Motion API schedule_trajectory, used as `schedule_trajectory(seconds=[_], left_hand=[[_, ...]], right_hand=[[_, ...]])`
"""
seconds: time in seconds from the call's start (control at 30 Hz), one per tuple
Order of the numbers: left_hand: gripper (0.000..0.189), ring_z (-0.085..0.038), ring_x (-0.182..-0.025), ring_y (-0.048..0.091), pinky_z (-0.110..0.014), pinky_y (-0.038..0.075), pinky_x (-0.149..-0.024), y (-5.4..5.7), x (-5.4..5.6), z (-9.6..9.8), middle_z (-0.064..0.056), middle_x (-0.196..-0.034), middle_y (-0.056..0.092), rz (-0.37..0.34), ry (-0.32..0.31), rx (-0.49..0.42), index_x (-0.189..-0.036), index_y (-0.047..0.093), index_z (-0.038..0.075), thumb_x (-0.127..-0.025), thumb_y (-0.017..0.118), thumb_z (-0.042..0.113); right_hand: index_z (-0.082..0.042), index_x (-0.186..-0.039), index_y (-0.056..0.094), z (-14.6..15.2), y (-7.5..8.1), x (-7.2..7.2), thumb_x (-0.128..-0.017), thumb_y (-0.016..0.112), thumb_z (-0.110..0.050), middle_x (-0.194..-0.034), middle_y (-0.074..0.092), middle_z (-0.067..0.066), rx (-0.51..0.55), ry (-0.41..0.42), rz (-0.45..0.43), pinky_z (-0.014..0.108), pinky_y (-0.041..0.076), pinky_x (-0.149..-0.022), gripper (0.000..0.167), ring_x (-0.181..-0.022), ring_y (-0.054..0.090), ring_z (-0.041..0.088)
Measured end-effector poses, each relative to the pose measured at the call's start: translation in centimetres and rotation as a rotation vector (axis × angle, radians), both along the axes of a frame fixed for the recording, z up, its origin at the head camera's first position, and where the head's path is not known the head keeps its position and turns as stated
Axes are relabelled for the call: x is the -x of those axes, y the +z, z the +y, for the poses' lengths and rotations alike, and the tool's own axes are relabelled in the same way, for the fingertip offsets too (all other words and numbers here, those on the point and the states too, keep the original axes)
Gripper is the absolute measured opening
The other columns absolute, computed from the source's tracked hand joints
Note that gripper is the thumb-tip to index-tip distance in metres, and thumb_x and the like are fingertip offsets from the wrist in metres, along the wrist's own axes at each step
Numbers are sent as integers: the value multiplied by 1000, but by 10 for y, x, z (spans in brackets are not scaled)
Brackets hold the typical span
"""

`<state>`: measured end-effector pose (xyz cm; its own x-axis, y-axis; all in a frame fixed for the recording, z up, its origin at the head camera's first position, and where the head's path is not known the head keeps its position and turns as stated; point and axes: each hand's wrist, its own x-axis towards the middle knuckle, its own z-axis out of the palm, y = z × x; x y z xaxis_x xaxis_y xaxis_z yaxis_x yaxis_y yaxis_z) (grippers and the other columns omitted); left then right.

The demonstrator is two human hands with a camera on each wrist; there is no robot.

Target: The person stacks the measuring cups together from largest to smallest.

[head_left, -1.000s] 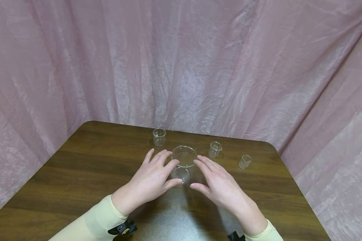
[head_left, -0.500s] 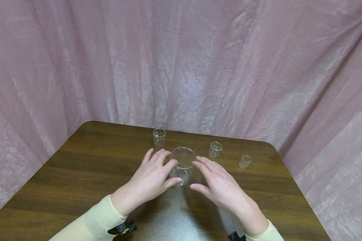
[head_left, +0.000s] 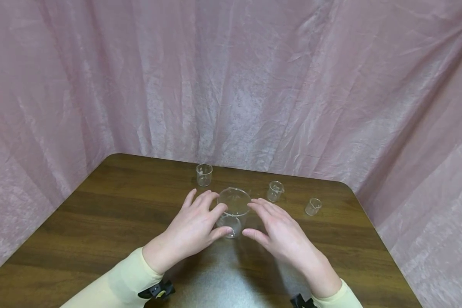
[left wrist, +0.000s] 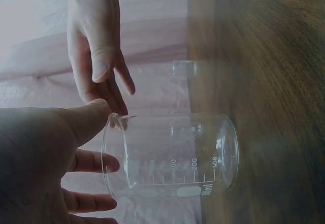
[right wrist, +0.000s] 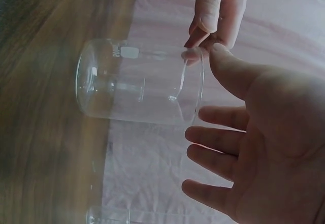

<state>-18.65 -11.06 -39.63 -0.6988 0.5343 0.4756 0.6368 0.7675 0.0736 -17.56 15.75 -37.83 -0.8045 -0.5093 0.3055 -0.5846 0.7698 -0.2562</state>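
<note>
A large clear glass beaker point(head_left: 234, 214) stands upright on the wooden table, nothing visible inside it. White graduations run down its wall in the left wrist view. My left hand point(head_left: 190, 229) is spread at its left, thumb and index fingertips right at the rim point(left wrist: 104, 148), fingers fairly straight. From the other side my right hand point(head_left: 285, 233) reaches in, its fingers point(right wrist: 216, 140) extended and slightly spread near the rim. The right thumb point(right wrist: 231, 71) lies close to the rim too. My left thumb covers part of the beaker's lower front in the head view.
Three smaller glass beakers stand behind: one at the back left point(head_left: 204, 175), one right of centre point(head_left: 275, 191), the smallest farther right point(head_left: 313, 206). Pink curtains point(head_left: 231, 85) hang behind the brown table point(head_left: 111, 205) and along its sides.
The large beaker has shifted slightly toward me and left, then stayed put. The right fingers have moved a little away from it. The left hand is almost unmoved.
</note>
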Motion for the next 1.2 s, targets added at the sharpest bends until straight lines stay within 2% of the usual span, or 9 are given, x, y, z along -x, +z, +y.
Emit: schedule_trajectory(seconds=[0.2, 0.37, 0.8, 1.2], left_hand=[[50, -42, -137, 59, -75, 35, -117, 0, -1, 0, -19, -139, 65, -3, 9, 13, -124, 75, 16, -95, 85, 55], [49, -41, -138, 59, -75, 36, -117, 1, -2, 1, -18, -139, 65, 0, 9, 26, -123, 75, 16, -95, 84, 55], [46, -45, -141, 58, -76, 35, -117, 4, -4, 3, -15, -143, 66, -14, 3, 59, -123, 76, 17, -98, 83, 54], [44, -44, -141, 59, -76, 35, -117, 6, -5, 1, -13, -144, 66, -14, 10, 79, -123, 75, 17, -99, 81, 54]], right_hand=[[-10, -165, 50, -2, -1, 9, -102, 80, -48, -163, 57, 12, 25, -33, -38, 60, 44, -118, 79, -151, 52, 37], [-13, -168, 46, -5, -2, 16, -104, 76, -51, -166, 53, 10, 35, -43, -84, 62, 45, -117, 81, -152, 50, 37], [-8, -171, 39, -11, -6, 27, -104, 74, -56, -168, 48, 16, 63, -69, -233, 63, 44, -117, 89, -155, 46, 39], [-9, -172, 36, -15, -10, 32, -100, 76, -62, -169, 48, 16, 86, -94, -285, 62, 43, -118, 98, -154, 47, 38]])
